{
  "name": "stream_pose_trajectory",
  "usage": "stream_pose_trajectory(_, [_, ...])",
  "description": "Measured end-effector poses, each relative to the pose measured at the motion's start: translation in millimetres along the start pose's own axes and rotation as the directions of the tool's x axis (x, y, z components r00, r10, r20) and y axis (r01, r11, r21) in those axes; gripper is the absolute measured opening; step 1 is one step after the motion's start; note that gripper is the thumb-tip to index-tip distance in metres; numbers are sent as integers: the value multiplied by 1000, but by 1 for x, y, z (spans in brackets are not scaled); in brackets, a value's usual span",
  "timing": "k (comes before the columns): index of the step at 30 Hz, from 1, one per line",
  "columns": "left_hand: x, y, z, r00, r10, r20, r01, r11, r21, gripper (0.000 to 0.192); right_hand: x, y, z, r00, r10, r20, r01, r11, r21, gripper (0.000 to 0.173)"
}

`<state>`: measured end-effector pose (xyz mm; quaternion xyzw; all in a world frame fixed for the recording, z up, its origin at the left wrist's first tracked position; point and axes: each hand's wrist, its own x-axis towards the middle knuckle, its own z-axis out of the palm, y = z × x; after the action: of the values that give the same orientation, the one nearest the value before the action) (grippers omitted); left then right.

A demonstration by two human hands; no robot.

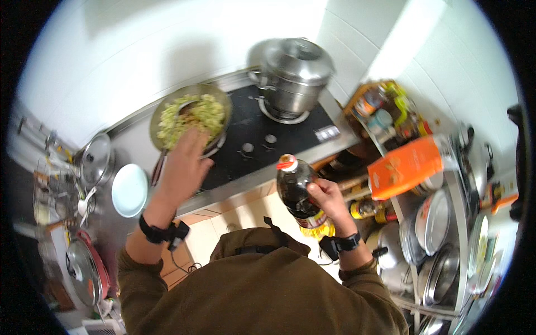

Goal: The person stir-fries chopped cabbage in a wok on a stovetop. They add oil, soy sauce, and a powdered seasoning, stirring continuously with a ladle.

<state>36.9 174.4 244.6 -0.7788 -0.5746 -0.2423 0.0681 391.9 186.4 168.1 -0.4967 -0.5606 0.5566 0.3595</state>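
My right hand (331, 201) grips a large bottle of dark liquid (293, 184), which looks like soy sauce. Held nearly upright in front of the stove, it has a red and white top; whether that is uncapped I cannot tell. My left hand (186, 159), slightly blurred, stretches over the near rim of a wok (228, 113) with nothing seen in it and its thumb apart. Chopped pale-green vegetables (167, 121) fill the wok, with a brownish patch near the middle. A metal ladle (187, 107) rests among them. Part of the wok's dark handle (158, 169) shows beside my left wrist.
A lidded steel pot (293, 79) stands on the right burner of the black gas stove (238, 121). Left are a pale bowl (130, 190), a glass lid (96, 161) and a red lidded pan (86, 268). An orange packet (406, 167) juts from the crowded right-hand shelf (456, 217).
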Motion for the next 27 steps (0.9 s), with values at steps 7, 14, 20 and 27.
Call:
stream_pose_trajectory(7, [46,221,96,780,607,152,-576,792,-204,59,-65,68,-69,985,-8,-172,-13,992,-125,37])
stream_pose_trajectory(14, [28,298,195,808,477,346,-143,728,-670,60,-130,125,-131,964,77,-255,-99,992,-74,44])
stream_pose_trajectory(20, [30,359,270,627,650,429,114,467,-877,74,-177,190,-156,861,346,-374,-277,934,226,26])
stream_pose_trajectory(27, [1,349,325,680,560,473,0,646,-764,76,-208,264,-173,550,669,-499,-155,669,727,35])
